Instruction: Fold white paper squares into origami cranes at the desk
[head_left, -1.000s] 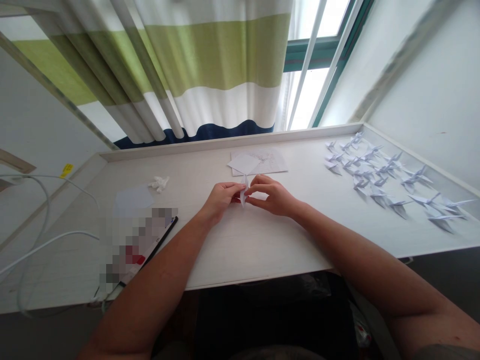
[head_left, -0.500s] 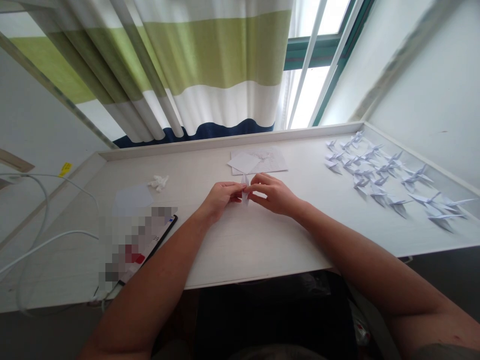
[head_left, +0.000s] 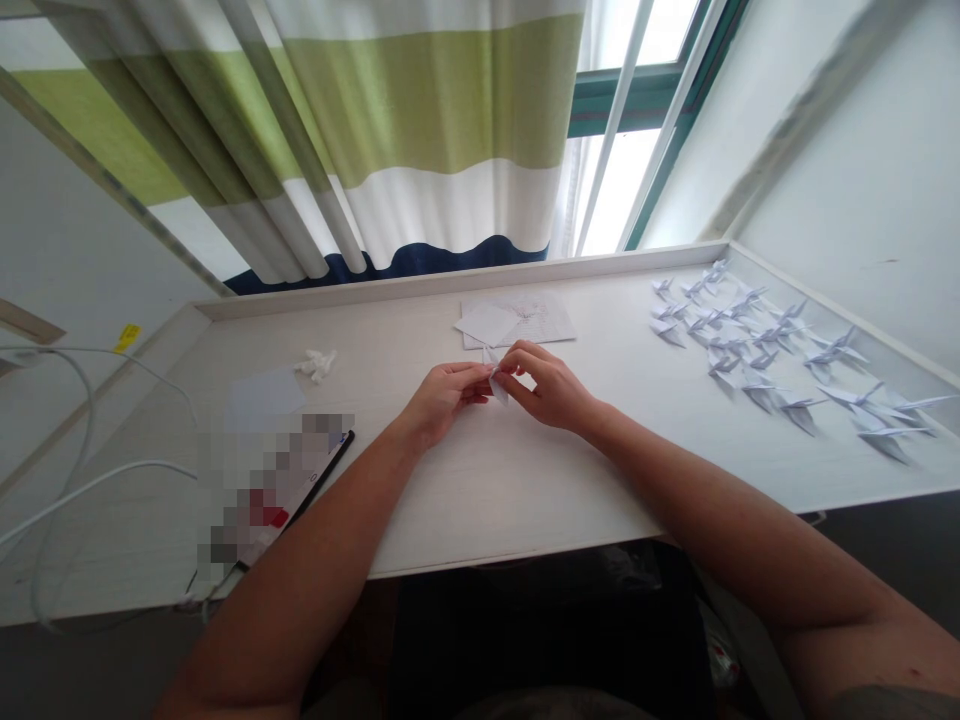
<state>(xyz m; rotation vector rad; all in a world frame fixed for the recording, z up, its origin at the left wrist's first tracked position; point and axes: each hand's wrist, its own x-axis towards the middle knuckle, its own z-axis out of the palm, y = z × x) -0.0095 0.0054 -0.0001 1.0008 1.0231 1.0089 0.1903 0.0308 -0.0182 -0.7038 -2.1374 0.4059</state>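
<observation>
Both of my hands meet at the middle of the white table (head_left: pixel 487 480). My left hand (head_left: pixel 442 395) and my right hand (head_left: pixel 551 385) pinch a small, partly folded piece of white paper (head_left: pixel 498 385) between their fingertips, just above the tabletop. The piece is narrow and pointed and now leans to the right. Behind the hands lies a loose white paper square (head_left: pixel 487 323) on top of a printed sheet (head_left: pixel 544 318).
Several folded paper cranes (head_left: pixel 757 345) stand in rows at the right of the table. At the left lie a pale paper square (head_left: pixel 264 393), a crumpled paper scrap (head_left: pixel 318 364), a phone (head_left: pixel 277 490) and white cables (head_left: pixel 82 480). A striped curtain (head_left: pixel 375 140) hangs behind.
The folded paper has tipped from upright to leaning right as my right fingers worked on it. Both hands have stayed in the same spot.
</observation>
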